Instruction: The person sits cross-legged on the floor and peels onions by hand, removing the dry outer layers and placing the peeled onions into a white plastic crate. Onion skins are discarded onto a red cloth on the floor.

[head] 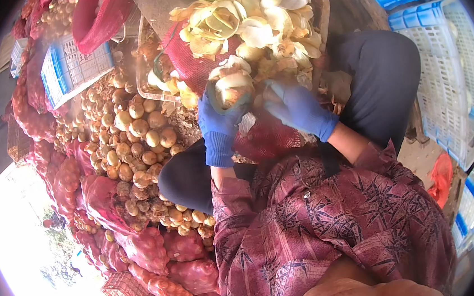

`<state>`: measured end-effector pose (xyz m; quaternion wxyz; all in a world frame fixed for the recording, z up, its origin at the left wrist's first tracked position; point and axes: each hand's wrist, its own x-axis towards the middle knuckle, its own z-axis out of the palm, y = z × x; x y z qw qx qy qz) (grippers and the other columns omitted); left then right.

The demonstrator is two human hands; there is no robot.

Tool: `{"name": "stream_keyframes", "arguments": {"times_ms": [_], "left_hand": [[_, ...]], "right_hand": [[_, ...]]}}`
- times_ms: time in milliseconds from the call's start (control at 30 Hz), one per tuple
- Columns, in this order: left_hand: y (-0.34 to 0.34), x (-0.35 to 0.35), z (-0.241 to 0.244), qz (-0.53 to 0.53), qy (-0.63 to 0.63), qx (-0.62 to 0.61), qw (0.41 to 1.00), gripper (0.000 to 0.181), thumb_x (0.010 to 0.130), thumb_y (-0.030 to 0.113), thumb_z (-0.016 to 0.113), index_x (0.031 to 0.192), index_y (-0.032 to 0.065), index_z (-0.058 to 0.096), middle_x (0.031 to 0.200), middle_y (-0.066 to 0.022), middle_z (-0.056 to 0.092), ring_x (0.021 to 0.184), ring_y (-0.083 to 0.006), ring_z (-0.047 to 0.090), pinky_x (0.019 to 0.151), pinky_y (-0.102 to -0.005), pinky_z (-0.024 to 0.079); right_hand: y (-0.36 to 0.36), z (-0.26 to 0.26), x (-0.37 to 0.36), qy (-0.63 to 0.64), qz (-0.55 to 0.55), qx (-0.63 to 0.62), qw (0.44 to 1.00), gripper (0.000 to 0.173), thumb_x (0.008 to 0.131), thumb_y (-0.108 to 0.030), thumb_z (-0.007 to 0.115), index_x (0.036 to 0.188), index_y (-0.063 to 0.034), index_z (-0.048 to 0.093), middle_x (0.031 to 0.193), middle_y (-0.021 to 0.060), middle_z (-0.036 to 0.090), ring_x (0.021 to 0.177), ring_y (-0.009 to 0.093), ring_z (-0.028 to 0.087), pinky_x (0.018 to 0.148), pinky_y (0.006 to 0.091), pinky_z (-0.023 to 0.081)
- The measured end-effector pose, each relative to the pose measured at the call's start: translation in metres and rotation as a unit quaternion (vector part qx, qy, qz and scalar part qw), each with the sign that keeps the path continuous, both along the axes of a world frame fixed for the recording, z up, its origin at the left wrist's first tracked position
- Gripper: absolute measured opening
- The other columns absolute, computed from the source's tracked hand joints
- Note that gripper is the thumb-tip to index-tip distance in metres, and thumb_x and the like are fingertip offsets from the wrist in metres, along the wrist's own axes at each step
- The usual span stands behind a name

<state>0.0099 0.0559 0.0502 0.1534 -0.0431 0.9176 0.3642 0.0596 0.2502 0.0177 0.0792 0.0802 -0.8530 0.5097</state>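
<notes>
My left hand (225, 111), in a blue knitted glove, holds a partly peeled onion (231, 85) with loose outer layers at its top. To its right is my right hand (296, 104), gloved the same way and a little apart from the onion; its fingertips are blurred, so whether it holds anything cannot be told. Just beyond both hands lies a heap of pale onion skins (260, 31) on a shallow tray (325, 17) with a worn rim. Red mesh (200, 66) lies partly beneath the skins.
Many loose onions (133, 127) lie to the left. Filled red mesh sacks (144, 249) stretch along the far left. A blue and white plastic crate (73, 69) stands at the upper left, and more crates (445, 66) stand on the right, beyond my knee.
</notes>
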Motion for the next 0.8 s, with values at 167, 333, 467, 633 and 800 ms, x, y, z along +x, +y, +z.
{"name": "stream_keyframes", "arguments": {"times_ms": [167,333,467,633,800], "left_hand": [[-0.016,-0.002,-0.014,0.017,0.021,0.159,0.987,0.078,0.071,0.031,0.086,0.133,-0.0023,0.052,0.121,-0.0165,0.061,0.106,-0.0262,0.062,0.092,-0.037,0.051],[-0.05,0.01,-0.026,0.164,0.026,0.269,0.949,0.067,0.077,0.024,0.085,0.129,-0.0051,0.054,0.112,-0.0108,0.062,0.096,-0.0177,0.061,0.083,-0.0281,0.052],[-0.067,0.035,-0.037,0.267,-0.048,0.334,0.903,0.053,0.076,0.019,0.086,0.117,-0.0011,0.059,0.092,-0.0026,0.063,0.069,-0.0067,0.055,0.055,-0.019,0.043],[-0.058,0.055,-0.03,0.299,-0.018,0.367,0.88,0.041,0.082,0.007,0.078,0.117,-0.0029,0.059,0.09,-0.0029,0.063,0.07,-0.007,0.056,0.057,-0.0197,0.044],[-0.023,0.057,-0.021,0.326,0.055,0.41,0.85,0.041,0.088,0.013,0.072,0.121,-0.0065,0.057,0.097,-0.0087,0.065,0.083,-0.0144,0.061,0.076,-0.0256,0.05]], "right_hand": [[0.017,0.001,-0.024,-0.45,0.024,-0.322,0.833,0.026,0.092,-0.027,0.065,0.104,-0.0036,0.061,0.072,0.0044,0.063,0.054,0.013,0.06,0.046,0.0262,0.048],[0.015,-0.003,-0.026,-0.457,-0.011,-0.369,0.809,0.024,0.091,-0.028,0.066,0.098,-0.005,0.062,0.072,0.004,0.064,0.049,0.012,0.057,0.042,0.0255,0.045],[0.007,0.007,-0.012,-0.432,0.003,-0.338,0.836,0.025,0.094,-0.024,0.064,0.109,-0.0045,0.061,0.069,0.0017,0.061,0.05,0.01,0.057,0.045,0.0242,0.049],[-0.007,0.018,0.013,-0.242,0.039,-0.14,0.96,0.035,0.092,-0.027,0.065,0.118,-0.0042,0.059,0.074,0.0106,0.066,0.058,0.023,0.065,0.052,0.0347,0.052],[-0.023,0.001,0.028,-0.045,0.041,0.14,0.988,0.041,0.088,-0.03,0.065,0.116,-0.0017,0.058,0.084,0.0204,0.067,0.075,0.04,0.066,0.065,0.0461,0.053]]}}
